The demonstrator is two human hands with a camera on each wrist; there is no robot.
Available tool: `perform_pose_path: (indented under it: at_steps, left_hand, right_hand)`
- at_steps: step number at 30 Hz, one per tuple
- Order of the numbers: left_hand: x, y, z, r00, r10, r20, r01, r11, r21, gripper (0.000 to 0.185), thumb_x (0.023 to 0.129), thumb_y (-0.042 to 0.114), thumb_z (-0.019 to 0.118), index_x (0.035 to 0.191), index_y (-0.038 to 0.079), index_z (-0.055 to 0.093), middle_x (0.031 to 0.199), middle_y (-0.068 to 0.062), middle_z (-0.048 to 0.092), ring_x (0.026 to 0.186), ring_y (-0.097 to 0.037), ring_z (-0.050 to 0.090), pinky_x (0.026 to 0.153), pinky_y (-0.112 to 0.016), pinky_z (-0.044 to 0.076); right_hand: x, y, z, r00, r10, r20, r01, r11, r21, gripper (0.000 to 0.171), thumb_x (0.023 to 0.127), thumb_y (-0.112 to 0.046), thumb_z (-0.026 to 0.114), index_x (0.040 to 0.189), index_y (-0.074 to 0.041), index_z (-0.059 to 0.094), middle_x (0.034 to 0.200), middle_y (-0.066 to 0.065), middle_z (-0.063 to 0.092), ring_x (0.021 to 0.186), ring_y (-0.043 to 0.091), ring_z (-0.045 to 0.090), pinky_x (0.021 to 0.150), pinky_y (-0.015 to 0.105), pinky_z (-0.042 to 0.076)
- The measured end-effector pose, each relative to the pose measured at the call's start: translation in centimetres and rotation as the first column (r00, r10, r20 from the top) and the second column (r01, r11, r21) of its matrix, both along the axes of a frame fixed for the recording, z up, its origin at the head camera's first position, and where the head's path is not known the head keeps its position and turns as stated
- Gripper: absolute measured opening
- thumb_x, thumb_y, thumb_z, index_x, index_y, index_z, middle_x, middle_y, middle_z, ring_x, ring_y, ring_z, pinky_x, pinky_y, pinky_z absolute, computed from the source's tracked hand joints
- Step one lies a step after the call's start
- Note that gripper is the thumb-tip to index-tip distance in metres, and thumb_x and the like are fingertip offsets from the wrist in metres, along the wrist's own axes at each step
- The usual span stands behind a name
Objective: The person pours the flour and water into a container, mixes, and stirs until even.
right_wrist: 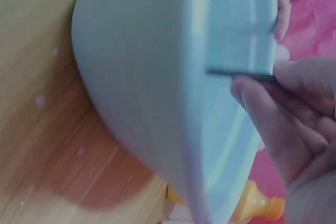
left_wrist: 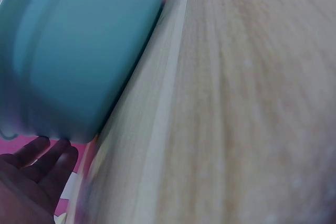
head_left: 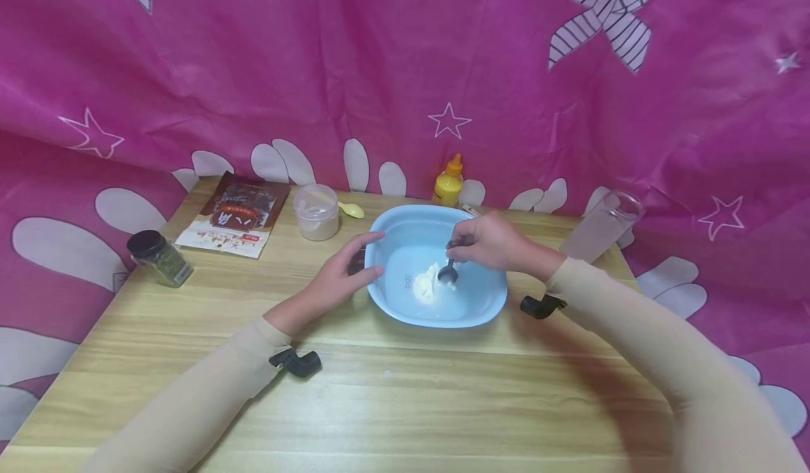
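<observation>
A light blue plastic basin (head_left: 395, 311) stands on the table, with white powder (head_left: 426, 284) in a clump on its floor. My left hand (head_left: 338, 276) holds the basin's left side, thumb and index fingertips at the rim. In the left wrist view, other fingers (left_wrist: 50, 163) touch the basin's outer wall (left_wrist: 79, 51). Between thumb and fingers, my right hand (head_left: 490, 241) pinches the handle of a small dark spoon (head_left: 448, 273). The spoon's bowl is low in the basin beside the powder. The right wrist view shows only its thin handle (right_wrist: 239, 73); the rim hides the rest.
Left of the basin are a lidded jar (head_left: 161, 258), a brown and white packet (head_left: 234, 213), a clear tub of powder (head_left: 316, 213) and a yellow spoon (head_left: 351, 210). Behind stands a yellow bottle (head_left: 448, 185); at right, a tall glass of cloudy liquid (head_left: 598, 230). A pink curtain (head_left: 392, 72) backs the table.
</observation>
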State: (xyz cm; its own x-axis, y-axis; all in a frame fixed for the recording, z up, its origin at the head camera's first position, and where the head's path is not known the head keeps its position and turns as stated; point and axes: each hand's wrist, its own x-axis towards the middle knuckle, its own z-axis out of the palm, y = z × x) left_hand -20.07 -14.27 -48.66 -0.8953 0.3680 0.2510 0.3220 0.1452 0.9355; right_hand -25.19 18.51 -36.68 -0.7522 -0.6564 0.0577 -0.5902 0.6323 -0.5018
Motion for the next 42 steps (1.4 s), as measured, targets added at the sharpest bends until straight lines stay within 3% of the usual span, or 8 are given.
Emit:
perform_pose_path:
  at_steps: [4, 8, 15, 21, 29, 32, 37, 42]
  left_hand:
    - [-0.1, 0.0, 0.0, 1.000, 0.000, -0.002, 0.000, 1.000, 0.004, 0.065, 0.107, 0.016, 0.073, 0.167, 0.013, 0.048, 0.171, -0.017, 0.045, 0.148, -0.046, 0.056, 0.123, -0.059, 0.048]
    - [-0.1, -0.1, -0.1, 1.000, 0.004, -0.004, -0.004, 1.000, 0.003, 0.065, 0.107, 0.016, 0.073, 0.167, 0.014, 0.048, 0.171, -0.017, 0.046, 0.147, -0.046, 0.057, 0.122, -0.059, 0.049]
    - [-0.1, -0.1, -0.2, 1.000, 0.003, -0.007, -0.003, 1.000, -0.001, 0.064, 0.108, 0.017, 0.072, 0.167, 0.014, 0.047, 0.170, -0.018, 0.046, 0.147, -0.047, 0.056, 0.123, -0.059, 0.048]
    - [-0.1, 0.0, -0.2, 1.000, 0.000, 0.001, 0.000, 1.000, -0.005, 0.064, 0.108, 0.018, 0.073, 0.167, 0.014, 0.047, 0.170, -0.018, 0.047, 0.146, -0.047, 0.056, 0.123, -0.059, 0.048]
    - [-0.1, -0.1, -0.1, 1.000, 0.011, 0.004, -0.011, 1.000, -0.013, 0.065, 0.108, 0.018, 0.073, 0.168, 0.016, 0.047, 0.170, -0.016, 0.047, 0.146, -0.044, 0.058, 0.123, -0.057, 0.049]
    - [0.0, -0.1, 0.0, 1.000, 0.010, 0.005, -0.010, 1.000, -0.013, 0.065, 0.108, 0.018, 0.073, 0.167, 0.016, 0.047, 0.170, -0.016, 0.047, 0.147, -0.045, 0.057, 0.123, -0.057, 0.049]
    - [0.0, 0.0, -0.2, 1.000, 0.000, 0.000, 0.000, 1.000, -0.006, 0.064, 0.109, 0.017, 0.071, 0.168, 0.013, 0.046, 0.170, -0.018, 0.046, 0.148, -0.046, 0.056, 0.124, -0.058, 0.047]
    - [0.1, 0.0, 0.1, 1.000, 0.004, -0.002, -0.004, 1.000, -0.012, 0.064, 0.108, 0.017, 0.072, 0.167, 0.014, 0.047, 0.170, -0.018, 0.046, 0.147, -0.045, 0.056, 0.124, -0.057, 0.048]
  right_hand:
    - [1.1, -0.5, 0.5, 0.988, 0.100, 0.116, -0.102, 0.995, 0.010, 0.012, 0.095, -0.013, 0.089, 0.088, -0.020, 0.082, 0.083, -0.014, 0.079, 0.077, 0.007, 0.076, 0.068, 0.029, 0.062]
    - [1.6, -1.1, 0.6, 0.981, 0.148, 0.122, -0.149, 0.989, 0.002, 0.010, 0.096, -0.015, 0.090, 0.091, -0.020, 0.083, 0.084, -0.016, 0.079, 0.077, 0.006, 0.074, 0.069, 0.030, 0.063]
    - [0.4, -0.7, 0.0, 0.998, 0.054, 0.012, -0.053, 0.998, -0.018, 0.010, 0.096, -0.011, 0.089, 0.090, -0.015, 0.082, 0.083, -0.011, 0.079, 0.073, 0.008, 0.070, 0.062, 0.026, 0.055]
    - [-1.1, 0.7, -0.6, 0.994, -0.064, -0.090, 0.063, 0.998, -0.013, 0.009, 0.094, -0.010, 0.090, 0.089, -0.013, 0.083, 0.079, -0.008, 0.078, 0.070, 0.013, 0.064, 0.058, 0.026, 0.048]
    - [0.2, -0.2, 0.3, 0.996, 0.018, 0.086, -0.019, 1.000, 0.012, 0.012, 0.096, -0.014, 0.088, 0.088, -0.018, 0.080, 0.082, -0.011, 0.078, 0.075, 0.010, 0.072, 0.068, 0.030, 0.057]
    - [0.0, -0.6, 0.1, 0.999, 0.013, 0.040, -0.013, 1.000, -0.005, 0.013, 0.096, -0.012, 0.087, 0.087, -0.015, 0.080, 0.080, -0.010, 0.078, 0.072, 0.010, 0.072, 0.063, 0.028, 0.054]
    - [-1.1, -0.8, -0.5, 0.991, -0.104, -0.082, 0.103, 0.995, -0.013, 0.011, 0.095, -0.010, 0.090, 0.088, -0.010, 0.080, 0.076, -0.006, 0.077, 0.066, 0.012, 0.064, 0.056, 0.026, 0.048]
    - [-1.0, -1.8, -0.2, 0.994, -0.085, -0.064, 0.084, 0.996, -0.008, 0.009, 0.095, -0.014, 0.090, 0.091, -0.012, 0.081, 0.080, -0.007, 0.078, 0.071, 0.014, 0.062, 0.059, 0.029, 0.050]
